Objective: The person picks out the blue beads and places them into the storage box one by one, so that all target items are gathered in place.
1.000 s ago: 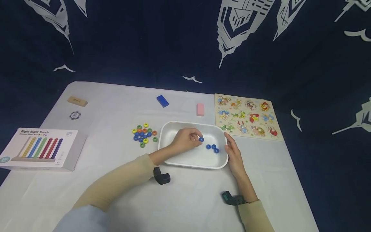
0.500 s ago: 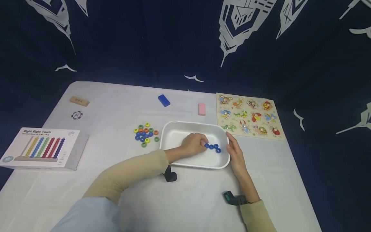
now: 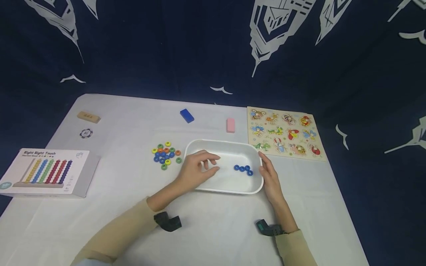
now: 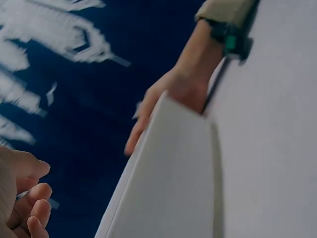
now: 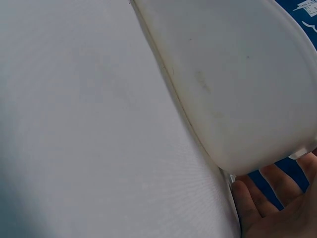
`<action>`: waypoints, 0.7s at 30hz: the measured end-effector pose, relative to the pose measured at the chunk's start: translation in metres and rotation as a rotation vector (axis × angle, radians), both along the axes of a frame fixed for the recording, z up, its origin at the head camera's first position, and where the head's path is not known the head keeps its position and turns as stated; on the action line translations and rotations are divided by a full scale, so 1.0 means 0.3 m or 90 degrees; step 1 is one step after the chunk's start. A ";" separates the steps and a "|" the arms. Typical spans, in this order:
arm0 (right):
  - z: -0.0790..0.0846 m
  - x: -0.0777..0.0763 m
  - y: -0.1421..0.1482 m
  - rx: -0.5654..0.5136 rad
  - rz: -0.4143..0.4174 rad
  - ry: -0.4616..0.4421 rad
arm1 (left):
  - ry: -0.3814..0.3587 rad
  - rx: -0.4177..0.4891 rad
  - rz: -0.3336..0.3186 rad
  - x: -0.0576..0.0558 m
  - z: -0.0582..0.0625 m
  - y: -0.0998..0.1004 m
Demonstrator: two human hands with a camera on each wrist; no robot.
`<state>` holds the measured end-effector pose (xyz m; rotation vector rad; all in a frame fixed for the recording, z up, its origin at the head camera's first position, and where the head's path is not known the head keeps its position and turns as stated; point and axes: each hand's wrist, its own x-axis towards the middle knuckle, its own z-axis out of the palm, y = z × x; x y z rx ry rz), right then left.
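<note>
A white tray (image 3: 226,186) stands on the table in the head view, with several blue beads (image 3: 242,169) lying together toward its right end. My left hand (image 3: 194,171) is over the tray's left side, thumb and fingers apart with nothing between them. In the left wrist view, part of that hand (image 4: 25,193) shows at the lower left, its fingers slightly bent. My right hand (image 3: 271,181) rests against the tray's right end, fingers fairly straight along the rim. The right wrist view has its fingers (image 5: 280,186) spread beside the tray's outer wall (image 5: 247,99).
Left of the tray lies a loose group of mixed coloured beads (image 3: 167,155). Behind are a blue block (image 3: 187,115), a pink block (image 3: 230,125) and an insect puzzle board (image 3: 284,133). Farther left are a toy box (image 3: 50,171), a round chip (image 3: 86,133) and a wooden block (image 3: 88,117).
My left hand set a blue bead beside the others in the tray, let go of it and drew back to the left, fingers spreading. The right hand stayed at the tray's end.
</note>
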<state>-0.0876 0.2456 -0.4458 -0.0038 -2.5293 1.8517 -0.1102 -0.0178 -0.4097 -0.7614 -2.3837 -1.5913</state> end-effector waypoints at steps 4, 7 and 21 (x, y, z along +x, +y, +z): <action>0.002 -0.001 -0.003 0.011 0.002 0.000 | 0.003 0.042 0.118 0.014 -0.024 -0.185; 0.000 -0.005 0.000 0.016 0.003 0.000 | -0.018 0.052 0.219 0.015 -0.063 -0.313; -0.092 -0.031 0.042 0.012 -0.003 0.008 | -0.147 -0.011 0.399 -0.011 -0.244 -0.487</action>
